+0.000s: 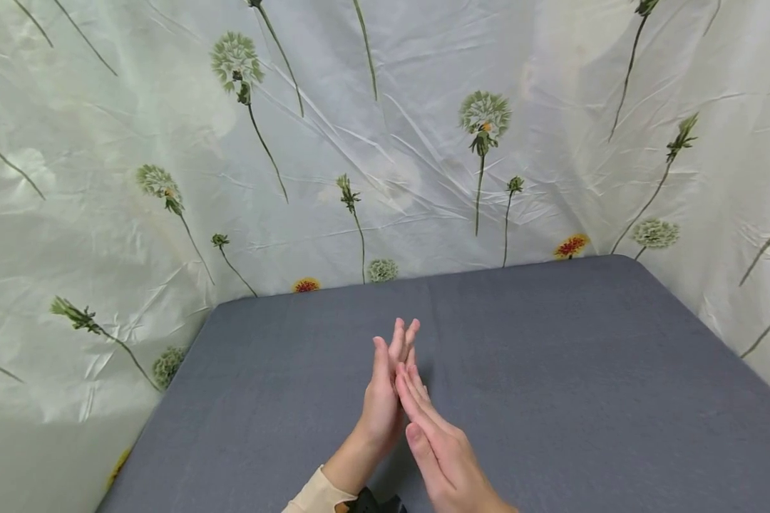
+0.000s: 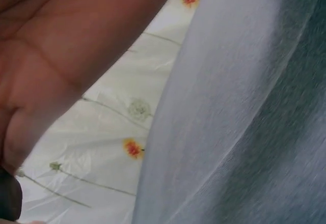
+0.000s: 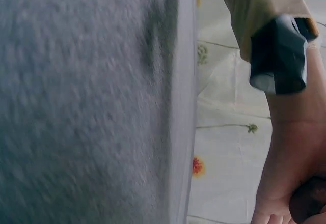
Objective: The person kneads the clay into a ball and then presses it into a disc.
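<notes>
Flower-printed sheeting (image 1: 411, 171) is screening off this nook from nine to three o'clock, a grey surface (image 1: 571, 392) filling six.

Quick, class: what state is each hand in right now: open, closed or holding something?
Left hand: open, fingers straight, no object visible in it.
Right hand: open, fingers straight, seemingly against the other.

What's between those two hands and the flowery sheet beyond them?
Only a bare stretch of grey tabletop, as the head view shows: nothing stands between the left hand or right hand and the flower-print sheet.
</notes>
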Available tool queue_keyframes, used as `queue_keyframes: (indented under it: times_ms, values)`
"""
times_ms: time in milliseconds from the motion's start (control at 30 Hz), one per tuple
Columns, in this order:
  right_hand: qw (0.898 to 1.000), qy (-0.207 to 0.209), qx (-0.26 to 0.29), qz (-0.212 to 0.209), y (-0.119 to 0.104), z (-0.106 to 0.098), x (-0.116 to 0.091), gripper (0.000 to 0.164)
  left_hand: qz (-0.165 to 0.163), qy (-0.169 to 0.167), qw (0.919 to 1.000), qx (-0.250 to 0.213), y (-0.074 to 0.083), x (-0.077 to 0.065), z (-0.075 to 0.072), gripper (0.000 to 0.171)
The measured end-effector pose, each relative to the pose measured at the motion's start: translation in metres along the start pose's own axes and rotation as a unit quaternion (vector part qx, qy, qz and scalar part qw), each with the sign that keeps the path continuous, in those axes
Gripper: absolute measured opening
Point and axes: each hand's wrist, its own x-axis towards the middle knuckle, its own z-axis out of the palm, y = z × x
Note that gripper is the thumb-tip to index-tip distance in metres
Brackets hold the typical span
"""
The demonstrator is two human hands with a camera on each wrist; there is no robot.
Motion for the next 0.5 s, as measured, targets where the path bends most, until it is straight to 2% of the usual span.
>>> queue_keyframes:
  times_ms: [133,233,300,500]
  values:
    - [1.000,0.011,-0.018,-0.004,0.001,-0.007,0.003,0.065,-0.014,-0.033,0.9992,-0.020,-0.006,-0.002,0.009,0.083]
    - [0.999,0.021,-0.031,0.009,0.003,-0.014,0.005,0.065,-0.015,-0.049,0.9984,-0.023,-0.009,-0.007,0.019,0.082]
    - [0.999,0.031,-0.034,0.029,0.004,-0.019,0.006,0.066,-0.011,-0.060,0.9981,-0.005,-0.009,-0.011,0.026,0.078]
    - [0.991,0.052,-0.013,0.126,0.012,-0.028,0.005,0.063,0.001,-0.097,0.9923,0.077,-0.003,-0.024,0.041,0.065]
